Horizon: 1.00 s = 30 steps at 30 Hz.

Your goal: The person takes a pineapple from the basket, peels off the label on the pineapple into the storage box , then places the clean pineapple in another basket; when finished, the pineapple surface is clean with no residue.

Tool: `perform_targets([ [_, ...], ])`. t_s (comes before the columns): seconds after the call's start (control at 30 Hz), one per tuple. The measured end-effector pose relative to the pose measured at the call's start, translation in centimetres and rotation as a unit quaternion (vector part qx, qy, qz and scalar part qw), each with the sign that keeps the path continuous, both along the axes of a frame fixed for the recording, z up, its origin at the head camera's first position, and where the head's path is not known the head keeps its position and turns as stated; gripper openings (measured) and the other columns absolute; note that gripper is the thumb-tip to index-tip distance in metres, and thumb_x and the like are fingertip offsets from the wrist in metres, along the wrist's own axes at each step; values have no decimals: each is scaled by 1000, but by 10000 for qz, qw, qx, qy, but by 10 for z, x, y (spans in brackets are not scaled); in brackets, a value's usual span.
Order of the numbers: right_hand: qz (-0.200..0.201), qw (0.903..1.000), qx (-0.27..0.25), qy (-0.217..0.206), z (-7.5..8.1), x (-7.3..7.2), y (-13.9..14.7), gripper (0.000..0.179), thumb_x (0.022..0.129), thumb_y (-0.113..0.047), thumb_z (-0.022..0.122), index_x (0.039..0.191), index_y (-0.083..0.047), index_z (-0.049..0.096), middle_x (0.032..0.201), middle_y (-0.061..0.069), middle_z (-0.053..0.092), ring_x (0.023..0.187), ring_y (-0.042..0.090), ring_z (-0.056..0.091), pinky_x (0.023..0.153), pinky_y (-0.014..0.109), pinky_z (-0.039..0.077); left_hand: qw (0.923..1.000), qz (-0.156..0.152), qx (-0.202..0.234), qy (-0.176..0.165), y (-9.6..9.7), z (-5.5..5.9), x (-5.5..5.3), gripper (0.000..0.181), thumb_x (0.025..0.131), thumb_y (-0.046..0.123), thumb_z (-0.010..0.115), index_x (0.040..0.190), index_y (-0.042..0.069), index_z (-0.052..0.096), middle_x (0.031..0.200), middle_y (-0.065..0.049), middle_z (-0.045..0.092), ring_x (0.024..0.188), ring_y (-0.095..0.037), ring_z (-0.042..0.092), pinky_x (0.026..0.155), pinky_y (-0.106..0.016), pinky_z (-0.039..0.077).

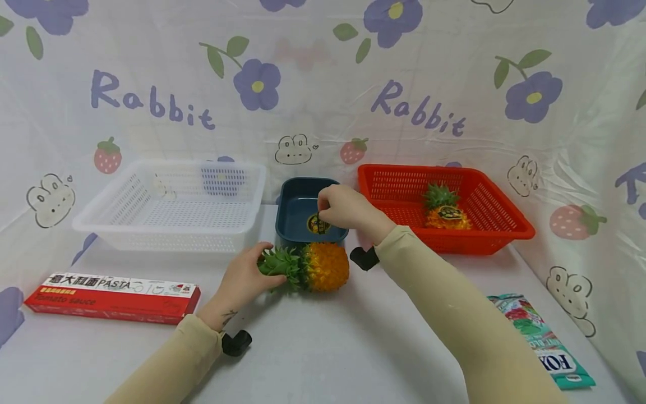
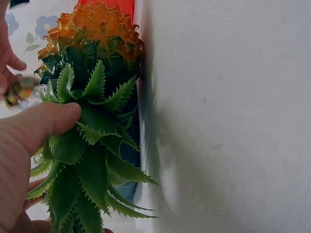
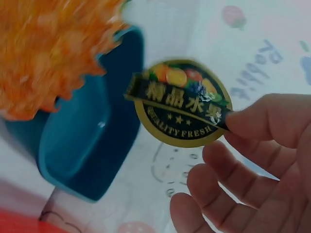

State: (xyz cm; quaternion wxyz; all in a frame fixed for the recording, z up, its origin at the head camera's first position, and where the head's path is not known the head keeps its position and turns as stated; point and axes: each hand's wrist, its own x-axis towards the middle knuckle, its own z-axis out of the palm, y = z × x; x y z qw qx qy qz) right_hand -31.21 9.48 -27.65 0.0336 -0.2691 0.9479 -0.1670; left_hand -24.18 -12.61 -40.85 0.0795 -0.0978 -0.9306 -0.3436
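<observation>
A toy-like pineapple (image 1: 327, 267) lies on its side on the table, its green leaves pointing left. My left hand (image 1: 247, 273) grips it by the leafy crown (image 2: 92, 165), thumb on top of the leaves. Above the dark blue bin (image 1: 290, 210), my right hand (image 1: 350, 210) pinches a round black and gold fruit sticker (image 3: 182, 103) by its edge, between thumb and forefinger. The sticker hangs apart from the pineapple. Right behind the fruit stands the blue bin, partly covered by it in the right wrist view.
A white basket (image 1: 247, 227) stands at the back left. The red basket (image 1: 484, 241) at the back right holds a second pineapple (image 1: 444, 216) bearing a similar sticker. A red pasta box (image 1: 111, 306) lies at left, a green FOX packet (image 1: 545, 342) at right.
</observation>
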Motion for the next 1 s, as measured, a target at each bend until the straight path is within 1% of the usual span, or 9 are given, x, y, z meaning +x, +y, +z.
perform_targets([
  [0.13, -285, 9977, 617, 64, -11, -14, -10, 14, 87, -10, 52, 92, -10, 65, 94, 5, 62, 82, 21, 56, 72, 33, 50, 10000, -11, -37, -2, 0, -2, -1, 70, 69, 37, 78, 127, 11, 51, 123, -11, 57, 105, -27, 56, 87, -44, 46],
  [0.23, -407, 9937, 1037, 113, -19, -20, -16, 18, 88, -8, 51, 97, -11, 67, 101, 4, 63, 87, 21, 58, 77, 38, 50, 10000, -2, -30, 0, 0, -2, -1, 70, 68, 38, 78, 127, 11, 51, 123, -11, 58, 104, -27, 56, 86, -44, 46],
  [0.3, -434, 9910, 1254, 167, -23, -23, -18, 18, 88, -7, 53, 98, -13, 67, 102, 3, 64, 88, 20, 58, 79, 40, 50, 10000, 4, -12, -4, 0, -2, -1, 71, 68, 37, 79, 127, 11, 51, 123, -11, 57, 104, -27, 56, 87, -44, 46],
  [0.4, -415, 9882, 1457, 211, -29, -27, -21, 16, 88, -7, 55, 95, -14, 68, 99, 2, 64, 86, 20, 59, 78, 41, 50, 10000, 21, -15, -13, 0, -3, -1, 71, 68, 38, 79, 127, 11, 51, 124, -11, 57, 105, -27, 56, 88, -44, 46],
  [0.5, -406, 9876, 1492, 261, -32, -28, -21, 14, 87, -7, 57, 91, -15, 68, 93, 1, 64, 83, 19, 58, 76, 41, 50, 10000, 22, -30, 18, 0, -4, -1, 70, 68, 37, 79, 127, 12, 51, 123, -11, 57, 104, -27, 56, 87, -44, 46],
  [0.6, -417, 9879, 1461, 326, -33, -29, -20, 12, 86, -7, 57, 83, -14, 66, 84, 1, 62, 75, 19, 57, 67, 37, 49, 10000, 13, -25, 56, 0, -4, -1, 70, 68, 37, 79, 127, 12, 51, 122, -10, 58, 103, -26, 57, 86, -43, 47],
  [0.73, -498, 9885, 1385, 349, -34, -30, -16, 12, 83, -7, 57, 73, -13, 59, 72, 2, 56, 65, 18, 53, 56, 31, 42, 9999, -6, -36, 106, 1, -4, -1, 69, 68, 36, 79, 126, 12, 51, 121, -9, 58, 101, -25, 57, 84, -43, 47],
  [0.83, -561, 9903, 1245, 251, -33, -30, -13, 11, 81, -7, 57, 73, -13, 57, 72, 2, 55, 64, 18, 51, 53, 30, 38, 9999, 19, -76, 130, 1, -3, -1, 69, 68, 37, 79, 126, 13, 51, 120, -9, 59, 100, -25, 58, 83, -43, 47],
  [1.0, -500, 9947, 897, 48, -31, -30, -5, 6, 81, -9, 58, 85, -12, 61, 85, 3, 59, 72, 20, 53, 59, 30, 42, 9998, 79, -133, 101, 0, -1, -1, 68, 68, 38, 79, 125, 13, 51, 118, -9, 60, 97, -25, 57, 82, -42, 47],
])
